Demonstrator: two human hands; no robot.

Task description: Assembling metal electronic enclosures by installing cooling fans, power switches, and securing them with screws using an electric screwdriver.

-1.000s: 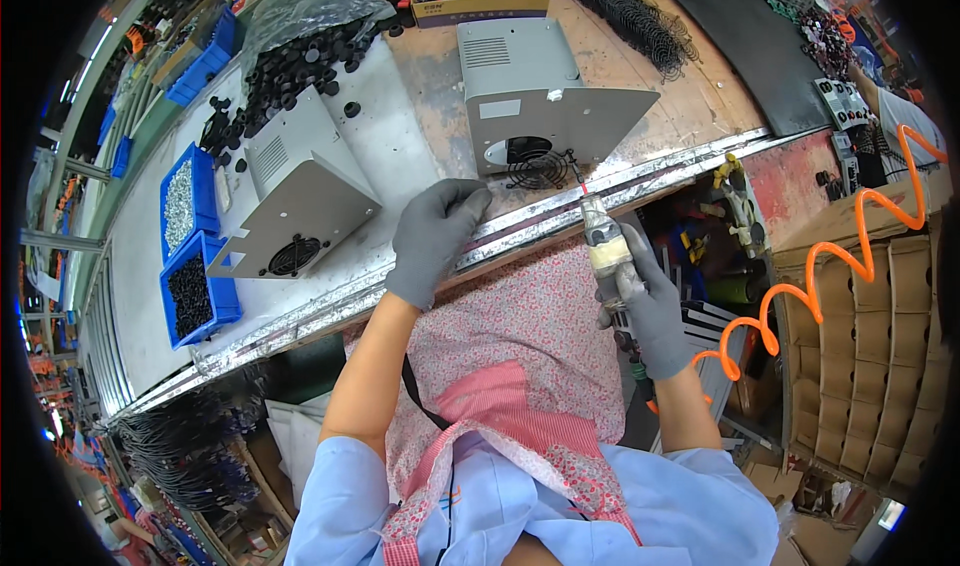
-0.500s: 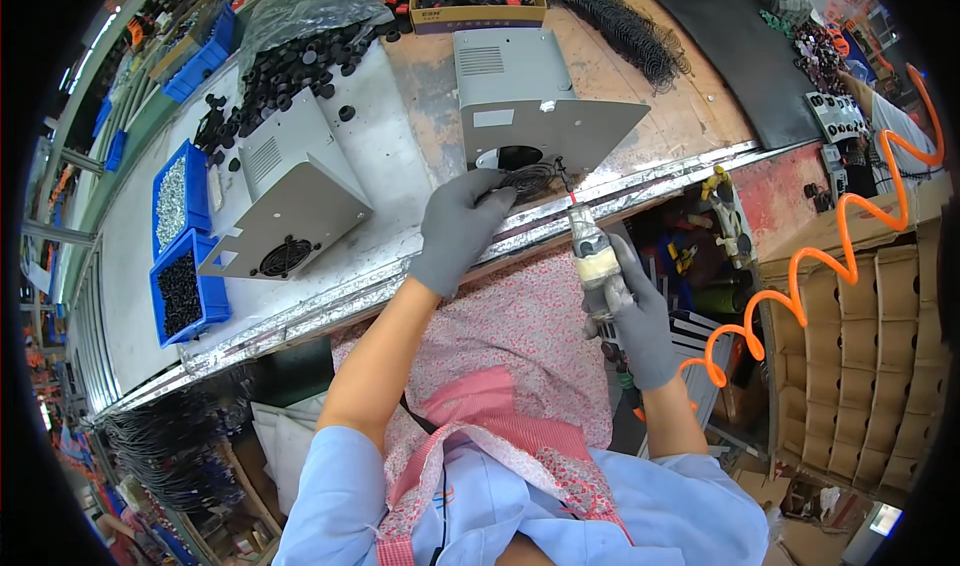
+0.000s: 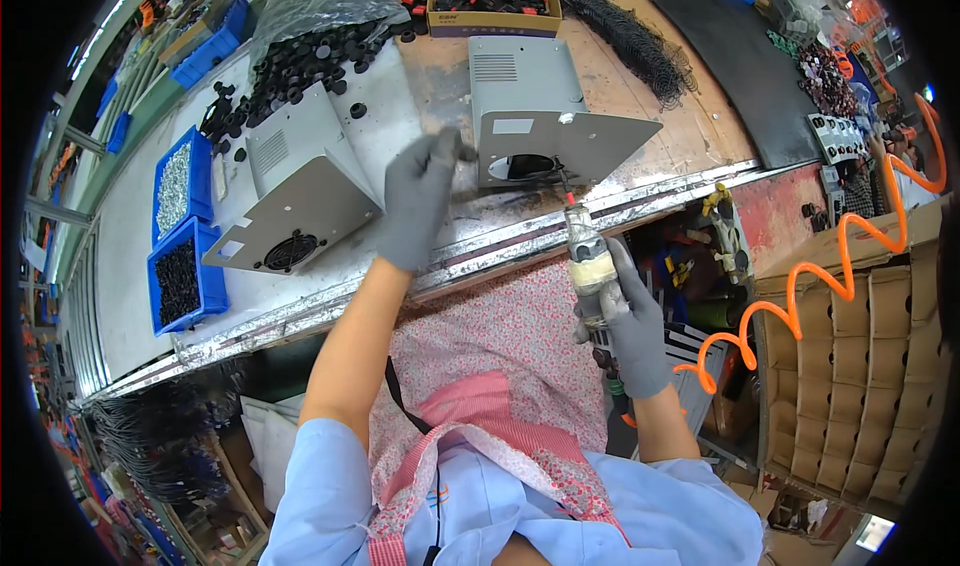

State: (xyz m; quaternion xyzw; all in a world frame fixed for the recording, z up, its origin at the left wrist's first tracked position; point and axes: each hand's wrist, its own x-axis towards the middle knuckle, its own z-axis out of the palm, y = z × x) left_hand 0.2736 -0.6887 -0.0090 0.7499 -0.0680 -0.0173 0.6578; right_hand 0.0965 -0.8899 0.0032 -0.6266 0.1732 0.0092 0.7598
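My right hand [image 3: 637,331] is wrapped round an air screwdriver [image 3: 594,274] with a taped body and red near its bit. The bit points up at the front panel of a grey sheet-metal housing [image 3: 600,146], beside its round opening; whether it touches a screw is too small to tell. My left hand [image 3: 415,206] hovers left of this housing, fingers bent and smeared by motion. A faint grey blur lies beside its fingertips; I cannot make out what it is. A second grey housing [image 3: 320,201] stands to the left, a black round grille [image 3: 291,252] in its panel.
Blue bins hold silver screws [image 3: 174,191] and black screws [image 3: 178,281] at left. Black round caps [image 3: 310,66], a carton [image 3: 495,23] of black-and-red parts and a pile of black wire guards [image 3: 635,46] lie farther back. An orange coiled hose [image 3: 800,266] hangs at right.
My left hand has moved left, away from the right housing's opening, where it had held a dark wire guard. The screwdriver stays nearly in place. The view has shifted slightly.
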